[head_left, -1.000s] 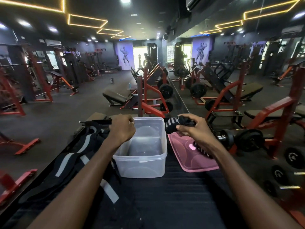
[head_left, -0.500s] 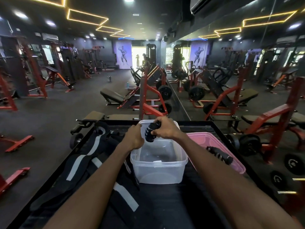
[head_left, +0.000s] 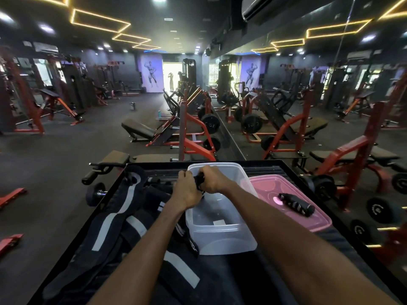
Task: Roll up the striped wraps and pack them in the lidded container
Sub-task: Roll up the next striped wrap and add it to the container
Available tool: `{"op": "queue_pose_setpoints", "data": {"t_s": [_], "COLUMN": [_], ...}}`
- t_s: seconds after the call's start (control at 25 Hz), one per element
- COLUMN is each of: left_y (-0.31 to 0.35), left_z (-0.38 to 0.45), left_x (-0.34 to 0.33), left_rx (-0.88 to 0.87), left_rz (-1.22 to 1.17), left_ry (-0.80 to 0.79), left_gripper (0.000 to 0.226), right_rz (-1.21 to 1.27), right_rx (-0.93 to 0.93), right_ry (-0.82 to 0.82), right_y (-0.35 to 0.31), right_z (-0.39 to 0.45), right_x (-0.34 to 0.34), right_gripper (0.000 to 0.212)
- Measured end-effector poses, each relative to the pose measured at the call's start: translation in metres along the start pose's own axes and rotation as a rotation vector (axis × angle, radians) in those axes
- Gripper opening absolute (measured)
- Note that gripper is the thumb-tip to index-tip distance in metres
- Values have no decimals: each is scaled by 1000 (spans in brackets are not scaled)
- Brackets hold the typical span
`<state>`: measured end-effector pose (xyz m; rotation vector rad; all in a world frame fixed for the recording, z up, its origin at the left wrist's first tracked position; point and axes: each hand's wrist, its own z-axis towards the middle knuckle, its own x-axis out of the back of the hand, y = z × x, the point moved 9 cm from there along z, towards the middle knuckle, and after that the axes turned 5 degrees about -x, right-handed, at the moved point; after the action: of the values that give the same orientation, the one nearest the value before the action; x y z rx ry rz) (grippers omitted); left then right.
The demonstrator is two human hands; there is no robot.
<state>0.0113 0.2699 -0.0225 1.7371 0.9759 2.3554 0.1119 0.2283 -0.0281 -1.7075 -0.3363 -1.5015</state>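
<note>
**Both hands on one wrap, right over the tub**

Left hand (head_left: 186, 190) and right hand (head_left: 214, 180) are both clamped around the same striped wrap (head_left: 199, 181), fingers curled tight on it from either side. You only see a dark bit of it between the two fists plus a little striped end poking out underneath, so I can't tell how tightly it's rolled. They're holding it in the air above the far-left part of the clear container (head_left: 220, 230), not touching the tub as far as I can see.

Counting stuff:
- Striped wraps: two that I can make out. One in the hands, and a second rolled wrap (head_left: 296, 204) lying on the pink lid.
- Containers: one, clear plastic, open, sitting near the middle of the worktop (head_left: 231, 276) toward its far edge. Only thing visible inside is a small pale label or patch on the bottom.
- Lids: one, the pink lid (head_left: 308, 216), flat on the worktop just to the right of the tub, along the right edge.

Left half of the worktop is covered by a heap of black straps with grey bands (head_left: 123, 221), running from the far-left corner down to the near edge. Can't really count those, they're all piled together.
</note>
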Motion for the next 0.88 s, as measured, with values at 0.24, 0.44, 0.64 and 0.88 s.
{"op": "queue_pose_setpoints", "data": {"t_s": [0.24,0.44,0.64,0.88], "left_y": [-2,-5,-3,-4], "left_z": [2,3,1,2], "left_x": [-4,-8,-11,-13], "left_rx": [-16,-3,-5,13], "left_rz": [15,44,93,97], "left_ry": [-2,-42,-79,-103], "left_gripper": [48,41,43,44], "right_rz": [110,262,38,-350], "right_rx": [-32,-140,-510,-684], "right_ry": [106,521,402,89], "right_y": [4,47,163,239], "right_z": [-16,-61,-103,-135], "right_x": [27,113,113,67], "right_gripper": [24,21,33,47]}}
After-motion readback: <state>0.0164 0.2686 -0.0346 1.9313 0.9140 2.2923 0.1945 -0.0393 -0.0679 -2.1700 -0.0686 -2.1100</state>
